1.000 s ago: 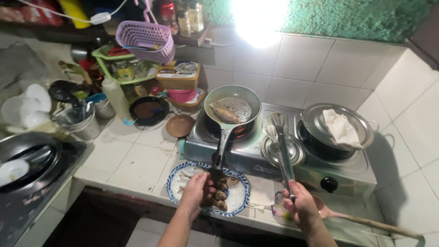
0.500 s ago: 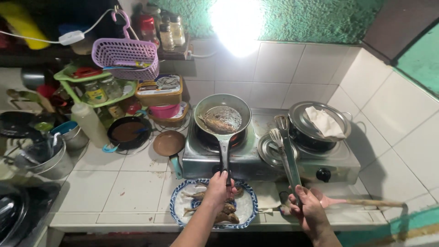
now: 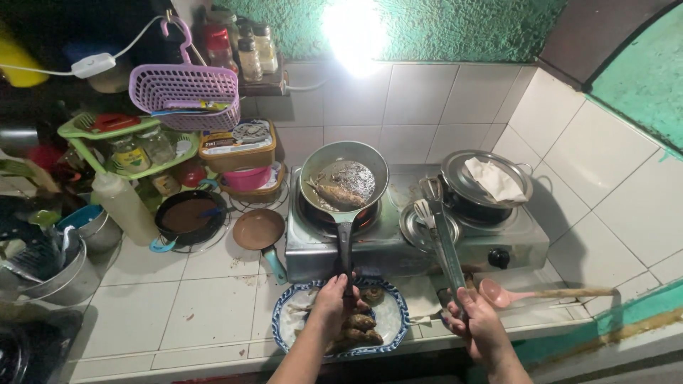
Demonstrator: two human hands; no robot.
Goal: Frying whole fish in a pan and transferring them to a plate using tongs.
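Note:
My left hand (image 3: 334, 304) grips the black handle of a frying pan (image 3: 344, 176) that sits on the left burner of a steel two-burner stove (image 3: 398, 245). A browned fish (image 3: 340, 193) lies in the pan. My right hand (image 3: 478, 323) holds metal tongs (image 3: 440, 227), their tips raised over the middle of the stove beside the pan. Under my left hand stands a blue-rimmed plate (image 3: 395, 313) with several fried fish pieces (image 3: 356, 328) on it.
A lidded pot with a white cloth (image 3: 486, 183) occupies the right burner. A pink ladle (image 3: 541, 293) lies at the counter's front edge. Left of the stove are a small brown pan (image 3: 259, 229), a dark sauce pan (image 3: 188, 216), a squeeze bottle (image 3: 125, 206), a purple basket (image 3: 186, 94) and containers.
My left hand has moved up from the plate onto the pan handle and closed on it. The view has shifted right and nearer. My right hand keeps the tongs raised.

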